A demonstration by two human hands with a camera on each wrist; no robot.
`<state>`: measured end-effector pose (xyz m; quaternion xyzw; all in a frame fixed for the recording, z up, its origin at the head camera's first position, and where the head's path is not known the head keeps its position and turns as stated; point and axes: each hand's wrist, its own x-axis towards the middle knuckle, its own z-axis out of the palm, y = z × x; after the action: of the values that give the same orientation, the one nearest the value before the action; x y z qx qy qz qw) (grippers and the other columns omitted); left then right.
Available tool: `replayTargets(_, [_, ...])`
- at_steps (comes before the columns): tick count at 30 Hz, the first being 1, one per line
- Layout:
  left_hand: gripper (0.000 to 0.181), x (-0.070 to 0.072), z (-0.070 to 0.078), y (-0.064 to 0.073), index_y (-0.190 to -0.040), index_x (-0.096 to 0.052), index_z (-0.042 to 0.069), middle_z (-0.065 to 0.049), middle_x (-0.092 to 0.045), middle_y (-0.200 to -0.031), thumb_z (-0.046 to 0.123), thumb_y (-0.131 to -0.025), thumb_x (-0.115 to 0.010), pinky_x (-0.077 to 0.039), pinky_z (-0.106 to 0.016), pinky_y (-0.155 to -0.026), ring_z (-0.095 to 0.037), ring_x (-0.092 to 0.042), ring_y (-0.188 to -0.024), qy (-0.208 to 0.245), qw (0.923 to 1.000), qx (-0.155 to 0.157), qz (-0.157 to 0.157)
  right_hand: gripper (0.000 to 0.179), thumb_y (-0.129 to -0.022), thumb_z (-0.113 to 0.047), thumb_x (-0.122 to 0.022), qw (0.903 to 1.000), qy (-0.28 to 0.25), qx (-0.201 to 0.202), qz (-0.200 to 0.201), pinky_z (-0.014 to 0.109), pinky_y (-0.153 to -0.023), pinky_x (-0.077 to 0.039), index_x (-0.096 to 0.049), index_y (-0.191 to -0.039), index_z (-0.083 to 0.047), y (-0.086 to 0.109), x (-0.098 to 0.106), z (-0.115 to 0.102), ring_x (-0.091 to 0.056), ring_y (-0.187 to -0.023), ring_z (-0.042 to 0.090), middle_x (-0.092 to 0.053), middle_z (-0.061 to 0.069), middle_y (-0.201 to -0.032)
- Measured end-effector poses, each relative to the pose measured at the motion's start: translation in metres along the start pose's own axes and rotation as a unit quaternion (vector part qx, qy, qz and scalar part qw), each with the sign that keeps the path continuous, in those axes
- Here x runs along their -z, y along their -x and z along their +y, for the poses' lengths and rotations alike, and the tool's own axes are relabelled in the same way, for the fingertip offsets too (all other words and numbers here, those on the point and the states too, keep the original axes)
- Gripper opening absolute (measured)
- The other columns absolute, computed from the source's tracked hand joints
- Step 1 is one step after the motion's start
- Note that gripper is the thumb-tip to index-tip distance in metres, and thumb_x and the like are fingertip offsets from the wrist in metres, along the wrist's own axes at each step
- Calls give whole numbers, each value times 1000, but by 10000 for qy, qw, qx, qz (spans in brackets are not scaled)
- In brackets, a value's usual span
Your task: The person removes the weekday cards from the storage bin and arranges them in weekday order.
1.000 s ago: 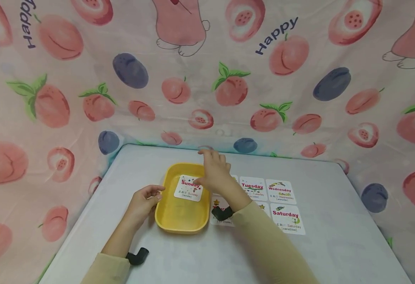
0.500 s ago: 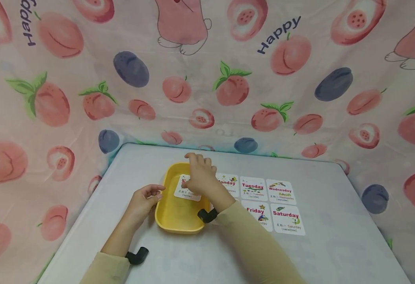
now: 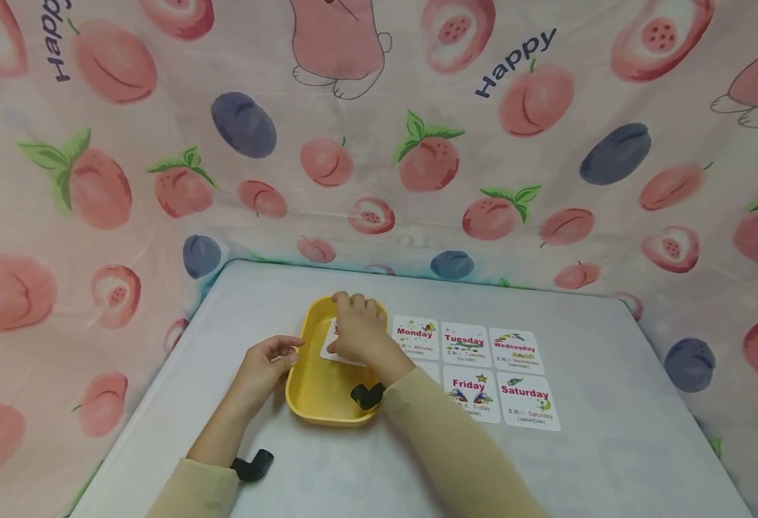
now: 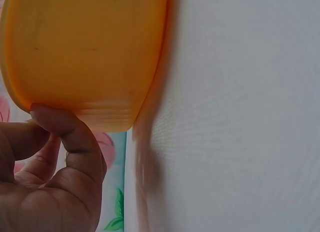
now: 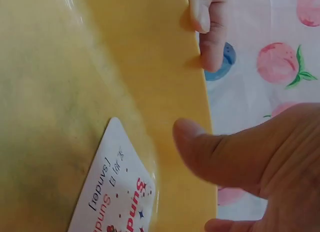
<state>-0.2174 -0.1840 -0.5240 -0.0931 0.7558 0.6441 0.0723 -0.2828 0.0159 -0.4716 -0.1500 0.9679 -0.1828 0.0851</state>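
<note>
My left hand (image 3: 258, 370) pinches the left rim of a shallow yellow plastic tray (image 3: 320, 399). In the right wrist view the left fingers (image 5: 215, 39) show at that rim. A white card printed "Sunday" (image 5: 115, 187) lies in the tray. Over it hovers my right hand (image 3: 361, 332), hiding much of the card from the head view. The right thumb (image 5: 210, 152) is apart from the card, and nothing is visible in that hand. The right hand's far fingers are partly out of its wrist view.
To the right of the tray, cards lie in two rows on the white table (image 3: 612, 403), among them Monday (image 3: 414, 337), Tuesday (image 3: 464, 344), Wednesday (image 3: 515, 350), Friday (image 3: 471, 392) and Saturday (image 3: 526, 399). My right forearm covers part of the lower row. A fruit-print cloth (image 3: 379, 180) stands behind.
My right hand has moved left from beside the tray to above the Sunday card, uncovering the Monday and Friday cards. The left hand stays at the rim.
</note>
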Motion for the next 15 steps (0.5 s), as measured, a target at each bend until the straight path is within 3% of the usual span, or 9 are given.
replayTargets(7, [29,-1,2,1,-133,-69,1,-4,-59,-103,4,-105,-65,-49,-22,-64,-16,-54,-88,-21,10000,-7,14,92,-91,-33,-87,9990,89,-300,-321,61,-123,-33,-30,-163,-24,-3,-9,-1,-33,-152,41,-40,16,-160])
replayTargets(15, [29,-2,0,0,-132,-70,0,-4,-59,-102,1,-104,-65,-50,-22,-65,-16,-55,-88,-34,10000,-41,34,75,-101,-23,-74,9952,357,-587,-691,51,-113,-39,-26,-158,-22,-7,-26,4,-37,-135,36,-42,17,-146])
